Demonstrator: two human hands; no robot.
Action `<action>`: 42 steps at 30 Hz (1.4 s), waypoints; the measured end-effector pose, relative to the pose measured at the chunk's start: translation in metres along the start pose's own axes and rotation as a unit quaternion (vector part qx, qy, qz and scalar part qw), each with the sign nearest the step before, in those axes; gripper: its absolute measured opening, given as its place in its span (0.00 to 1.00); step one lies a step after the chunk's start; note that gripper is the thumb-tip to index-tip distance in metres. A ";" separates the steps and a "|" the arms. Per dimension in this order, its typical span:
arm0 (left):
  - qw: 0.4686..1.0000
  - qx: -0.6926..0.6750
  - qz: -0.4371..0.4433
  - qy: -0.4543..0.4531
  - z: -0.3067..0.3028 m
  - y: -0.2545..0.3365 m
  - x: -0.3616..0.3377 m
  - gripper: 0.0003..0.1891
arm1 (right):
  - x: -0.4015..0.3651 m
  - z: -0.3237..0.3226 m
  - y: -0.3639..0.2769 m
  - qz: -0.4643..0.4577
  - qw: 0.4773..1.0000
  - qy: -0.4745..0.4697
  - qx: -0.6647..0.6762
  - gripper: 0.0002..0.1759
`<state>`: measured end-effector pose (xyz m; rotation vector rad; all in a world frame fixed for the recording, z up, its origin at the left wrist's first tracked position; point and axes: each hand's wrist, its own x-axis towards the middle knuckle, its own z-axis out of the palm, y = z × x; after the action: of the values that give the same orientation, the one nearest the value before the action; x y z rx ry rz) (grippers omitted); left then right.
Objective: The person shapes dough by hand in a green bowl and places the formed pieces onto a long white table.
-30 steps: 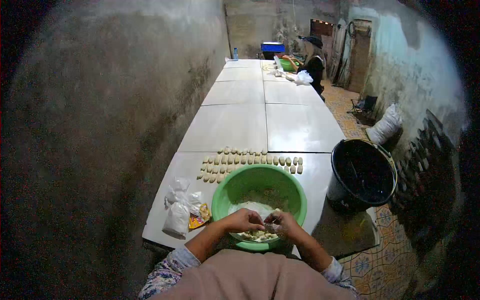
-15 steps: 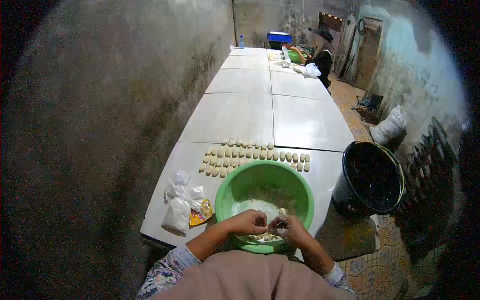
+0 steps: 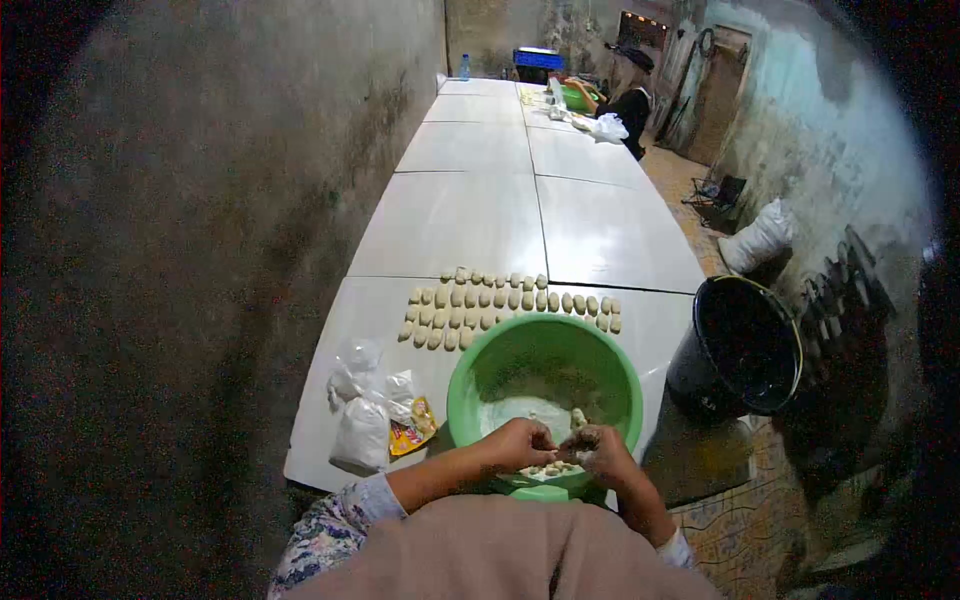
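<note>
Head view, near to far. In the foreground, the person's forearms, in floral sleeves, reached over a pinkish lap into the near side of a green bowl. The left hand and the right hand met almost knuckle to knuckle over the bowl's near rim, fingers curled inward. A small pale dough piece stood up at the right fingertips; whether either hand was clamped on it, or on anything, could not be told. Beneath the hands lay a cluster of small dough lumps, and beyond them a white floury mass on the bowl's floor.

The bowl sat at the near edge of a long white table. Just left of it lay clear plastic bags holding white powder, touching a yellow packet. Just behind the bowl, shaped dough pieces lay in rows across the tabletop. To the right, below the table's edge, stood a black bucket.

Farther right, on the patterned floor, lay a white sack. At the far end of the table, a co-worker in dark clothes leaned over a second green bowl, near a blue crate and a bottle.
</note>
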<state>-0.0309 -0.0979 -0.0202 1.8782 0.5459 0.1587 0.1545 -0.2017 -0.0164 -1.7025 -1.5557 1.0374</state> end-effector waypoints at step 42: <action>0.927 -0.254 -0.012 0.275 -0.264 -0.090 0.048 0.17 | -0.006 0.012 -0.056 0.049 0.993 -0.069 -0.084 0.24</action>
<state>-0.1112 0.1731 -0.0115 1.3043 0.8152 0.7552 0.1157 -0.2010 0.0255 -1.8708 -1.7031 1.1223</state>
